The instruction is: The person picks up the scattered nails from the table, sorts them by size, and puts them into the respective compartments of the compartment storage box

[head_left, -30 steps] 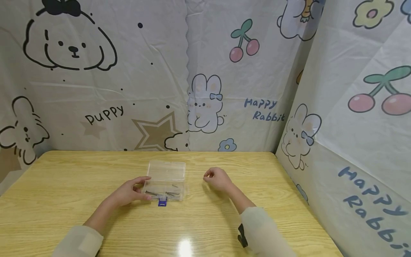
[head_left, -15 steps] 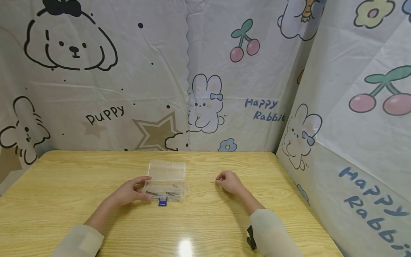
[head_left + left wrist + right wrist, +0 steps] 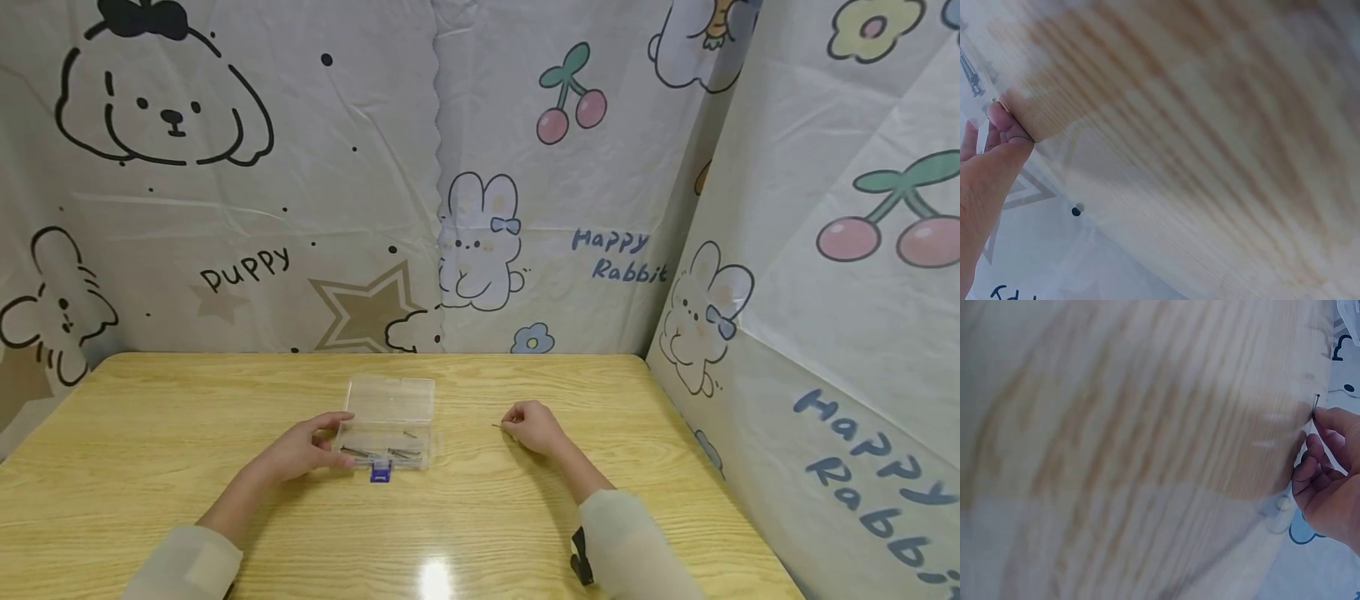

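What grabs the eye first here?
The clear plastic box lying open mid-table, with thin metal pins inside, steadied by the left hand. To its right, the right hand pinches a single pin just above the wooden table. Behind, loud cartoon curtains.

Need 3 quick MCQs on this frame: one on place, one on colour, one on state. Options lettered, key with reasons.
1. Where does the clear box sit relative to the right hand?
A. to its left
B. to its right
C. under it

2. What colour is the small tab at the box's near edge?
A. red
B. blue
C. green

3. How is the box's lid?
A. shut
B. missing
C. open, tipped back

Key: 1 A, the box lies by the left hand, apart from the right. 2 B, the head view shows it blue. 3 C, the lid lies behind the tray, and thin metal pieces show inside.
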`<state>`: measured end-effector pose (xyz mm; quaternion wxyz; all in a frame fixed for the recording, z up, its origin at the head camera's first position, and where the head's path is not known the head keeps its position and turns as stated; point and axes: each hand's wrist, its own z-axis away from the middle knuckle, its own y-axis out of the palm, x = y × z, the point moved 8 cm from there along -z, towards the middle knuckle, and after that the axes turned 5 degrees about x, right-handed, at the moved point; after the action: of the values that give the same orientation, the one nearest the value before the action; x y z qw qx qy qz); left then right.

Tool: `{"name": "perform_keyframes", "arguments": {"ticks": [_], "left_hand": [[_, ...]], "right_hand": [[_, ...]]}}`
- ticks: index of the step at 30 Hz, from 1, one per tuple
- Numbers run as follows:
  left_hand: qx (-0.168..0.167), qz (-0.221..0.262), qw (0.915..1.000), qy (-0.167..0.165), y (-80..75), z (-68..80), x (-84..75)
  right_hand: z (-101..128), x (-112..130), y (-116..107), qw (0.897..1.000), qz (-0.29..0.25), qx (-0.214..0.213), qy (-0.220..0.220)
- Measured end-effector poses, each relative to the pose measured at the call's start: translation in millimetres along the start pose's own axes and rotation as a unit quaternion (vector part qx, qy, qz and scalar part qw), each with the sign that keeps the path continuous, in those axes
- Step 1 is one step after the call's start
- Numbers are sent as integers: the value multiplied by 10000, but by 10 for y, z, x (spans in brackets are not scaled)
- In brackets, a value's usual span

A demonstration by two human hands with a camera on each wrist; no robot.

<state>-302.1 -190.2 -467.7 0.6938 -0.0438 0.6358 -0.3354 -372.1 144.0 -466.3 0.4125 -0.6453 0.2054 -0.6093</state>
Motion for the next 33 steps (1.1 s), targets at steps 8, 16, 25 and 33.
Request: {"name": "perform_keyframes", "arguments": {"ticks": [8, 16, 25, 33], "left_hand": [[-6, 5, 10000, 36, 0, -7, -10], [1, -35, 10000, 55, 1, -5, -21], [-23, -84, 10000, 46, 4, -1, -23], [-22, -13, 10000, -6, 3, 1, -11]], "right_hand": [[2, 15, 14, 10000, 37, -74, -13], [-6, 17, 17, 10000, 51, -32, -76], [10, 24, 11, 10000, 26, -7, -27], [26, 82, 10, 10000, 57, -79, -1]]}}
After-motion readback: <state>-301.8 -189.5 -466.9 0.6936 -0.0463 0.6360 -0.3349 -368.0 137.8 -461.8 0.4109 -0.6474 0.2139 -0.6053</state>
